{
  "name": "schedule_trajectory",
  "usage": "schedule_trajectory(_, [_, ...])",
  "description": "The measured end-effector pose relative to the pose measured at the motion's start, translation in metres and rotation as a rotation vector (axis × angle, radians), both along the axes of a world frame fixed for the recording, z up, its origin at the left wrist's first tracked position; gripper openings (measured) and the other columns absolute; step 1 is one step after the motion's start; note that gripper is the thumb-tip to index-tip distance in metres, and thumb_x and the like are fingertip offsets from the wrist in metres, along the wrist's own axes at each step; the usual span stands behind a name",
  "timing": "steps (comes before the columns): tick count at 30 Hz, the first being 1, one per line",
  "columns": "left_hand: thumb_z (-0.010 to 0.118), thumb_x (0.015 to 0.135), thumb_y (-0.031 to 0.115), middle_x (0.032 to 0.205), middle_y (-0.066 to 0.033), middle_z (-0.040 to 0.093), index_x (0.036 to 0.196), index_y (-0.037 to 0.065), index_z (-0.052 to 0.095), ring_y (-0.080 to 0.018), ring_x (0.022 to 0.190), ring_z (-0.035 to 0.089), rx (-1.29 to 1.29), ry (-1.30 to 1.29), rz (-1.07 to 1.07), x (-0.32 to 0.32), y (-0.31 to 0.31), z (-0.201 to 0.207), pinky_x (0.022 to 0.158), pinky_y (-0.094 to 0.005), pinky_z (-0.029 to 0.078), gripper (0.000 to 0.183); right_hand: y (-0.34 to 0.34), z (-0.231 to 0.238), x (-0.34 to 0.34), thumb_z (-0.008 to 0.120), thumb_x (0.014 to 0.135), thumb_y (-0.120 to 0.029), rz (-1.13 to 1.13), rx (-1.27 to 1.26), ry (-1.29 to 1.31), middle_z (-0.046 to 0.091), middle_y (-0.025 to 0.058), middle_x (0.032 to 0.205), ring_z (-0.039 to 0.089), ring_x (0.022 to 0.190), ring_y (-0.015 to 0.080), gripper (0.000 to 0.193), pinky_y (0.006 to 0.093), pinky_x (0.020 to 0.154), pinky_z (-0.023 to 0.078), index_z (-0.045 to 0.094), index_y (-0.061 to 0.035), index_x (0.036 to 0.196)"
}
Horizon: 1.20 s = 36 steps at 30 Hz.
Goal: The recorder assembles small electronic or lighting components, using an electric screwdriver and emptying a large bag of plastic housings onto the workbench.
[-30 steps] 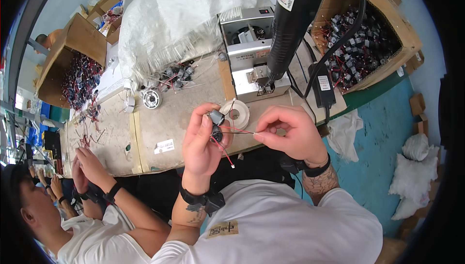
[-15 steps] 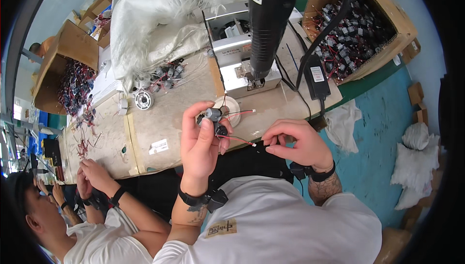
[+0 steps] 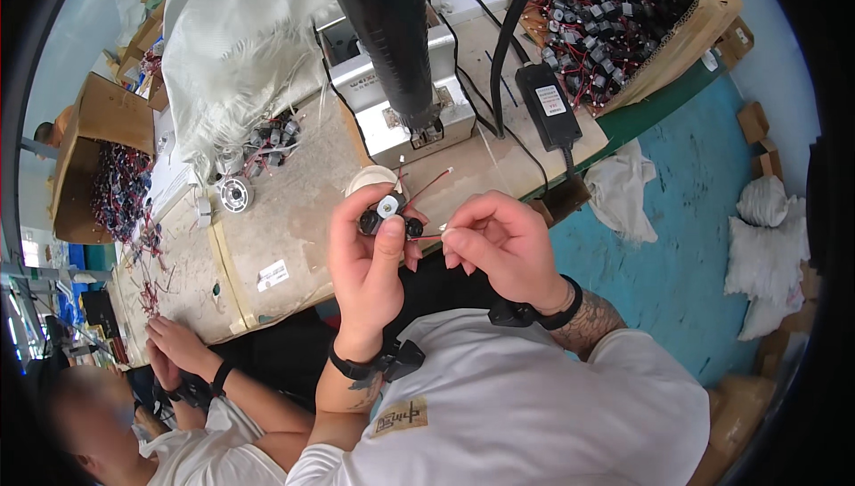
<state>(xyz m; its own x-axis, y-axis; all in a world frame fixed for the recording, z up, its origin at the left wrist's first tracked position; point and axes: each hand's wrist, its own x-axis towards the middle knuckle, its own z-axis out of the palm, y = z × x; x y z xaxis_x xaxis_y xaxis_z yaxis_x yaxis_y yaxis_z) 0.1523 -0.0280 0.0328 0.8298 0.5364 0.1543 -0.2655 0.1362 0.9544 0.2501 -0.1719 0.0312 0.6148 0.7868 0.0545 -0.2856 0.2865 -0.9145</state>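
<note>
My left hand (image 3: 367,263) is closed around a few small electric motors (image 3: 388,207) with black ends and thin leads. The thumb presses on the pale end of one motor. A red-and-black lead (image 3: 434,181) with a white plug sticks out toward the far right. Close beside it, my right hand (image 3: 509,250) pinches the end of another motor wire (image 3: 429,237), drawn out between the two hands. Just behind the left fingers lies a round cream-coloured disc or roll (image 3: 374,178), partly hidden. Exactly how many motors the left hand holds is hidden by the fingers.
A metal machine (image 3: 361,85) with a thick black cylinder (image 3: 383,32) stands beyond my hands. To its right are a black power adapter (image 3: 549,107) and a cardboard box (image 3: 712,9) of motors. Loose motors (image 3: 272,137) lie left. A co-worker's hands (image 3: 178,343) work at the left.
My right hand has moved left and now pinches a wire end. The left hand has turned the motors, so a pale end faces up. The view has shifted slightly.
</note>
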Motion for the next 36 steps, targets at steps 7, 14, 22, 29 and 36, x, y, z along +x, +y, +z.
schedule_trajectory(7, [0.055, 0.098, 0.013, 0.101, -0.0165, 0.063, 0.127, 0.004, 0.042, -0.0127, 0.071, 0.057, -0.061, -0.016, -0.022, -0.003, -0.001, -0.002, 0.058, -0.024, 0.049, 0.033, -0.011, -0.016, 0.006, 0.063, 0.091, -0.001, 0.016, 0.122, -0.104, 0.064, 0.0102, 0.094, 0.064, 0.082, 0.0141, 0.027, 0.0254, 0.069, 0.053, 0.051, 0.0025, 0.115])
schedule_trajectory(14, [0.062, 0.089, 0.0, 0.099, -0.0146, 0.064, 0.113, 0.002, 0.059, -0.0228, 0.067, 0.058, 0.718, 0.047, 0.076, 0.002, -0.016, -0.006, 0.059, -0.0301, 0.047, 0.024, -0.015, -0.023, -0.004, 0.052, 0.1, -0.034, 0.262, 0.234, 0.528, 0.05, 0.0157, 0.132, 0.055, 0.116, 0.0232, 0.059, 0.0407, 0.086, 0.055, 0.027, -0.006, 0.145])
schedule_trajectory(22, [0.073, 0.074, 0.008, 0.122, -0.0139, 0.057, 0.119, 0.0, 0.06, -0.0348, 0.114, 0.048, 1.194, 0.271, -0.421, 0.013, -0.05, 0.015, 0.095, -0.0437, 0.04, 0.047, -0.052, -0.055, 0.005, 0.038, 0.102, -0.047, 0.13, 0.161, 0.936, 0.059, 0.0086, 0.118, 0.059, 0.106, 0.0206, 0.05, 0.0398, 0.083, 0.054, 0.054, -0.0068, 0.127])
schedule_trajectory(29, [0.074, 0.077, 0.008, 0.092, -0.012, 0.067, 0.106, 0.001, 0.065, -0.0263, 0.082, 0.064, 0.617, 0.42, -0.948, 0.003, -0.028, -0.015, 0.075, -0.0319, 0.051, 0.032, -0.142, -0.118, 0.029, 0.049, 0.1, -0.039, -0.369, -0.025, 0.91, 0.067, 0.0125, 0.096, 0.066, 0.087, 0.0226, 0.039, 0.036, 0.071, 0.054, 0.062, -0.0021, 0.101])
schedule_trajectory(36, [0.061, 0.092, 0.016, 0.085, -0.011, 0.068, 0.108, 0.0, 0.062, -0.0177, 0.078, 0.067, 0.71, 1.057, -0.435, -0.044, 0.018, -0.177, 0.071, -0.0307, 0.053, 0.022, -0.183, -0.236, 0.114, 0.054, 0.098, -0.036, -0.925, -0.097, 0.785, 0.065, 0.0134, 0.099, 0.065, 0.087, 0.0241, 0.035, 0.0415, 0.075, 0.055, 0.056, -0.0021, 0.105])
